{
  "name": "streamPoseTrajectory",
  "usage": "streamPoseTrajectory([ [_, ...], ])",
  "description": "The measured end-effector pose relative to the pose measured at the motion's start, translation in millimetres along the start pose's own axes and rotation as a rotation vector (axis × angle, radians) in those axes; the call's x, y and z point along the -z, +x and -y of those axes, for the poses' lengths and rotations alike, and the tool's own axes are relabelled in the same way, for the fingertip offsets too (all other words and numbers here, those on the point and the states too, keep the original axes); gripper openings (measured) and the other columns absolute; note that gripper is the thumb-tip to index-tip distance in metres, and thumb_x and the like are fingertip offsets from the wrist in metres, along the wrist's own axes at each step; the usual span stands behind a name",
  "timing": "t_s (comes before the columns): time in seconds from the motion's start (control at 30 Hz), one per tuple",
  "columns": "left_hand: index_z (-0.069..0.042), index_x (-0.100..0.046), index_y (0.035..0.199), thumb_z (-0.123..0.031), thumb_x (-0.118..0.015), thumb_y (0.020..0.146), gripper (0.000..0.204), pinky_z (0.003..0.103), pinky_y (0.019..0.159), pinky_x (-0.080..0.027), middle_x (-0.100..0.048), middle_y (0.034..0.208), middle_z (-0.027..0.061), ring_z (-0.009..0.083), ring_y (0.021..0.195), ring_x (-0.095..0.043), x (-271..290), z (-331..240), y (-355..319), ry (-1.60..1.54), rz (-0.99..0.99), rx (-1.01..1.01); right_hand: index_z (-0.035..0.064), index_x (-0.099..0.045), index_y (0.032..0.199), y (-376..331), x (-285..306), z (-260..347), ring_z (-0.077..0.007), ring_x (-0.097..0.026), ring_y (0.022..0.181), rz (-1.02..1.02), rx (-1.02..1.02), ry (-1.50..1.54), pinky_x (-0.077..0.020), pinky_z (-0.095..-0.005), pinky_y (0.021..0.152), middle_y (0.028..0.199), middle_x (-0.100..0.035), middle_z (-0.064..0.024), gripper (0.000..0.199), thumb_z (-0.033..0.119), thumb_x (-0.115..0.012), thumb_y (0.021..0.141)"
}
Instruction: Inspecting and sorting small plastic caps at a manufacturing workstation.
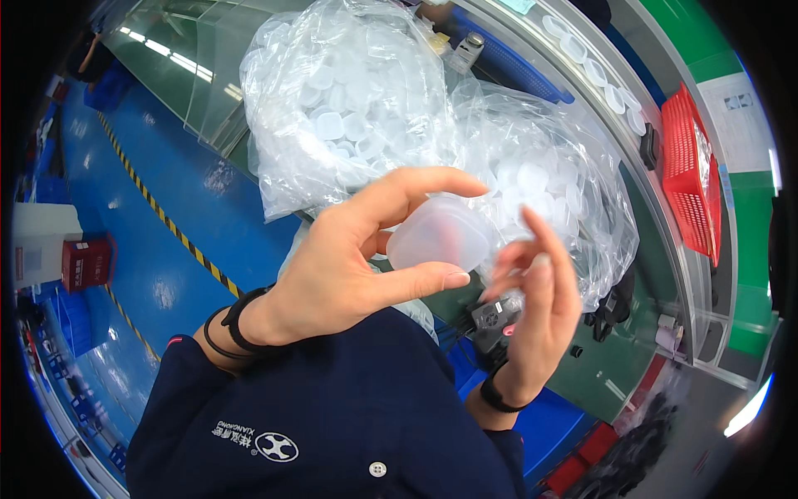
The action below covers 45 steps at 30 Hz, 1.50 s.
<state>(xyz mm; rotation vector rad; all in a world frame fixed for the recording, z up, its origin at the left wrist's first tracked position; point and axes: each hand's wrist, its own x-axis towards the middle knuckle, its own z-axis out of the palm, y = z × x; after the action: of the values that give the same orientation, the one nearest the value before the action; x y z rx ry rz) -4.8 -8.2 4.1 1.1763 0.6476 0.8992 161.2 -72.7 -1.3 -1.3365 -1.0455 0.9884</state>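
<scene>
My left hand (332, 266) grips a translucent, rounded-square plastic piece (440, 234) between its thumb and fingers, in front of my chest. Whether the piece is a lid or a shallow cup, I cannot tell. Just to the right of it, my right hand (539, 303) is raised with its fingers apart and slightly bent, holding nothing. Beyond my hands lie two large clear plastic bags: the left bag (274, 100) and the right bag (611, 216) are both full of similar translucent pieces.
Along a ledge at the far right lies a row of translucent pieces (594, 72), near a red perforated basket (686, 183). A blue basket (515, 58) and a small bottle (468, 51) stand behind the bags. Striped tape (158, 204) crosses the blue floor on the left.
</scene>
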Motion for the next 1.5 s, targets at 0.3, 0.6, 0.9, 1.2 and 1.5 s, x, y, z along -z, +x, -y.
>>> streamPoseTrajectory([
  [0.3, 0.0, -0.055, 0.095, 0.016, -0.047, 0.063, 0.036, 0.037, 0.084, -0.04, -0.046, 0.109, 0.0179, 0.0309, 0.102, -0.047, 24, 3, 7, 0.718, 0.252, -0.739, -0.006, -0.036, 0.119, -10, -37, -2, -0.0215, -0.048, 0.102, 0.123, 0.198, 0.168, -0.0466, -0.0292, 0.076, 0.111, -0.045, -0.0153, 0.045, 0.006, -0.053, 0.08],
  [0.6, 0.012, -0.025, 0.12, -0.014, -0.074, 0.06, 0.081, 0.032, 0.088, -0.037, -0.043, 0.114, 0.0221, 0.0242, 0.104, -0.048, 59, -18, 2, 0.212, 0.355, -0.304, -0.0112, -0.036, 0.116, -8, -63, 14, -0.0258, -0.048, 0.103, -0.051, 0.076, 0.579, -0.0442, -0.0332, 0.082, 0.113, -0.045, -0.0226, 0.048, 0.007, -0.057, 0.077],
  [0.9, 0.014, -0.026, 0.118, -0.008, -0.07, 0.063, 0.074, 0.03, 0.087, -0.038, -0.044, 0.112, 0.0234, 0.0238, 0.104, -0.048, 83, -15, 21, 0.13, 0.455, -0.36, -0.0122, -0.037, 0.114, 5, -76, 10, -0.0285, -0.045, 0.106, -0.04, 0.127, 0.511, -0.0414, -0.0331, 0.084, 0.117, -0.04, -0.0237, 0.046, 0.005, -0.056, 0.076],
  [1.2, -0.004, -0.063, 0.082, 0.005, -0.065, 0.058, 0.025, 0.031, 0.076, -0.044, -0.057, 0.097, 0.0144, 0.0243, 0.088, -0.056, 85, -6, 45, 0.306, 0.148, -0.502, -0.0079, -0.02, 0.126, 29, -90, 14, -0.031, -0.039, 0.112, -0.135, -0.118, 0.746, -0.0406, -0.0372, 0.086, 0.124, -0.034, -0.0248, 0.057, 0.001, -0.05, 0.078],
  [1.5, -0.005, -0.063, 0.066, 0.016, -0.056, 0.063, 0.022, 0.034, 0.078, -0.048, -0.054, 0.102, 0.0199, 0.0318, 0.1, -0.051, 94, 7, 60, 0.0, 0.331, -0.636, -0.0089, -0.019, 0.125, 32, -86, 3, -0.0286, -0.037, 0.115, 0.04, 0.125, 0.829, -0.036, -0.0373, 0.092, 0.123, -0.035, -0.0245, 0.058, -0.014, -0.046, 0.074],
])
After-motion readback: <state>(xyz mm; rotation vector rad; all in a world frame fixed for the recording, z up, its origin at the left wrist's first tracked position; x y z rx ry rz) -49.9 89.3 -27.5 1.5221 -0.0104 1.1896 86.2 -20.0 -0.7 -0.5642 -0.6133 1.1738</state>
